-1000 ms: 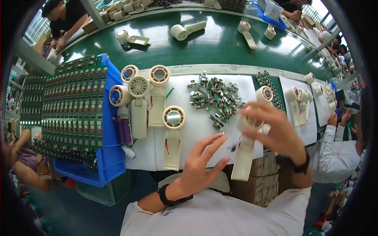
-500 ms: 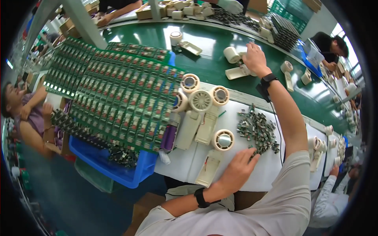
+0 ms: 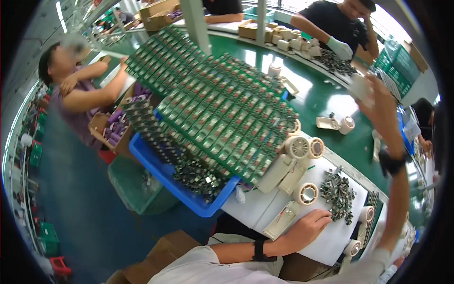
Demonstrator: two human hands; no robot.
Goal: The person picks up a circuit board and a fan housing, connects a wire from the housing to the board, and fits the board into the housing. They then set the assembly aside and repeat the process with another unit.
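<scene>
My right hand (image 3: 382, 106) is raised over the green belt, smeared by motion. Its fingers close round a cream plastic part (image 3: 361, 89), probably of a handheld fan. My left hand (image 3: 307, 230) rests on the white work surface with curled fingers pressed together, at the near edge of a pile of small circuit boards (image 3: 339, 195); whatever its fingertips hold is hidden. Left of that hand lies an opened fan handle (image 3: 281, 221), wires showing inside, joined to a round fan head (image 3: 307, 193). Farther back are more cream fans (image 3: 298, 147).
Large green circuit panels (image 3: 222, 118) lie stacked at the left over a blue bin (image 3: 182, 189). Another fan (image 3: 346, 124) lies on the green belt (image 3: 317, 104). Opposite sits a person with a gloved hand (image 3: 339, 48); another person (image 3: 71, 90) is at the left.
My right hand has lifted from the belt with the cream part in it. My left hand stays low beside the board pile. The view has swung, so the scene sits farther right and lower.
</scene>
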